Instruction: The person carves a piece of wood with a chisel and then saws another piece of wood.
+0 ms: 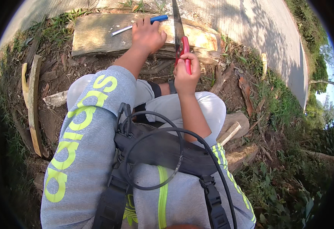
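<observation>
My right hand (187,72) is closed around the red handle of a hand saw (179,26). The saw's dark blade points away from me and crosses over a thick, split wooden plank (92,38). On the plank's top, my left hand (148,37) lies with its fingers spread and thumb apart. Beneath or just beyond those fingers runs a slim tool with a blue handle (160,18) and a straight silver shaft; its middle is hidden by the fingers, and I cannot tell its kind.
Paved road (258,34) stretches beyond the plank. Long wood strips (33,103) lie on the soil at left. Cut logs (241,156) sit by my right side, with grass and leafy plants (289,191) further right. A black cable (182,131) loops before my chest.
</observation>
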### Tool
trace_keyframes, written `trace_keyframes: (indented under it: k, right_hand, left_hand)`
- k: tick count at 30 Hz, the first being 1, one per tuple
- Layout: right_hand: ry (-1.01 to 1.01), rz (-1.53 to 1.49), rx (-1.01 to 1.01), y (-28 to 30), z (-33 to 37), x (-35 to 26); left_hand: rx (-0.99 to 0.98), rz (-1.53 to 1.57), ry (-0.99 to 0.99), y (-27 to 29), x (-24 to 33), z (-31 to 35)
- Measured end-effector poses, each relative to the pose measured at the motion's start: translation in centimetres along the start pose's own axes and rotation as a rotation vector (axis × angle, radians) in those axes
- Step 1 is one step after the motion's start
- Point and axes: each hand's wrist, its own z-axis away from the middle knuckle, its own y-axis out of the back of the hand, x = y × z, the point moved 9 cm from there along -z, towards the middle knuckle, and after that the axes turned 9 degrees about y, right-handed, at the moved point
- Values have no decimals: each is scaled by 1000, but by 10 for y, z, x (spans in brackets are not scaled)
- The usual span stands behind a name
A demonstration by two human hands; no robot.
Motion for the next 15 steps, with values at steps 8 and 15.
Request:
trace_keyframes:
  k: [8,15]
  right_hand:
    - [-19,-10,-26,13,7,-11]
    - [-192,-72,-29,50,89,-23]
  left_hand:
    - [57,-39,-32,-4,3,-1]
    - [13,-95,-8,3,4,3]
